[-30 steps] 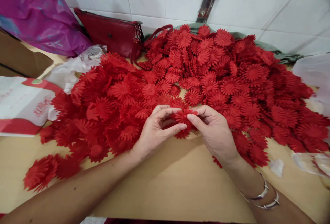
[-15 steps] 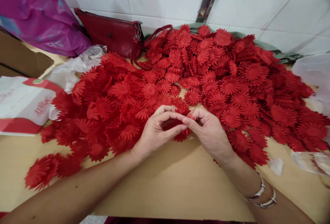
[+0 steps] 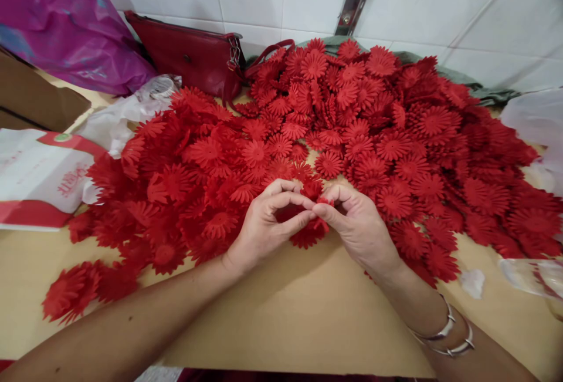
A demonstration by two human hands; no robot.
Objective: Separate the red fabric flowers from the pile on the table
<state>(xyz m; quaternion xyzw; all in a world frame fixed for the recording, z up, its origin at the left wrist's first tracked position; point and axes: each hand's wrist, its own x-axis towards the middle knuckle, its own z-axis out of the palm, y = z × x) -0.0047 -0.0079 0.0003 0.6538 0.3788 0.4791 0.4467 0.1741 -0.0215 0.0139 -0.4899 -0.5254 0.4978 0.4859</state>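
My left hand point(image 3: 270, 217) and my right hand point(image 3: 356, 217) meet at the fingertips over the front of a heap of red artificial flower pieces point(image 3: 255, 153). Both are closed in a pinch on a red flower piece point(image 3: 324, 200), which shows between the fingers and is partly hidden by them. More red petals point(image 3: 310, 236) show just under the hands; whether these belong to the held piece I cannot tell. Two silver bracelets circle the right wrist.
A red handbag point(image 3: 189, 56) and a purple plastic bag point(image 3: 74, 24) stand behind, at the left. A white and red paper bag point(image 3: 35, 176) lies at the left edge. Clear plastic point(image 3: 534, 276) rests at the right. The tabletop point(image 3: 281, 323) shows in front.
The hands have stayed in nearly the same place, still pinched together. Slightly more red petal now shows at the right fingertips and below the hands.
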